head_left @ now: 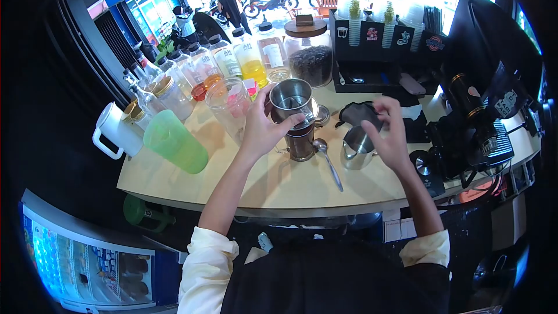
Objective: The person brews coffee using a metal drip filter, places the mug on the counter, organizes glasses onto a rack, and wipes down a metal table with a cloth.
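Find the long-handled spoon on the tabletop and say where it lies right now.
In the head view, the spoon lies right of centre on the pale tabletop, between the brown cup on its left and the metal pitcher on its right.

Silver cup [290, 97]; cloth [356, 114] probably dark grey.

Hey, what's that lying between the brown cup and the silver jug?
A spoon lies between the brown cup and the silver jug; it shows in the head view.
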Motion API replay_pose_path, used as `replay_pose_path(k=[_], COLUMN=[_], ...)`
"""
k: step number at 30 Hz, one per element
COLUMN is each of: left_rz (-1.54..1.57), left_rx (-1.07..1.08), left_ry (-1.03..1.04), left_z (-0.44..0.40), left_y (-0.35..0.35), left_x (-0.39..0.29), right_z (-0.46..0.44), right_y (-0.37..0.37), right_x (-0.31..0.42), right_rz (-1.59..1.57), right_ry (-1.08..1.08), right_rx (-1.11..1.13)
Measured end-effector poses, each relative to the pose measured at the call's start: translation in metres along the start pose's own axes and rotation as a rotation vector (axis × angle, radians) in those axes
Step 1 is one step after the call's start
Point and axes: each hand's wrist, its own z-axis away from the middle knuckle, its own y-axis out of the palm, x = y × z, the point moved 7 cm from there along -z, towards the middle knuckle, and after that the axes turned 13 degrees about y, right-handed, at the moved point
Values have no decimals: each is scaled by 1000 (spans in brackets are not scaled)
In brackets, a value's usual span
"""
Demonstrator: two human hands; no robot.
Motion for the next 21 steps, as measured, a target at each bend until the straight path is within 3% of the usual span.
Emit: replay_pose_path(k=[6, 12, 17, 19, 21], left_rz=[-80, -121, -136, -172, -128], left_rx=[4, -51, -71, -129, -138], left_ry=[-29, 60, 41, 182, 170], left_z=[1, 1, -1, 0, 9], left_y=[8, 10, 4, -4, -12], left_x=[-6, -11, -11, -16, -15], right_z=[-43, -72, -90, -103, -119], right_y=[46, 95, 95, 91, 91], right_x=[96, 99, 106, 101, 86], right_rz=[122, 219, 189, 194, 243], right_ry=[-148, -180, -153, -149, -82], right_rx=[327, 520, 532, 497, 464])
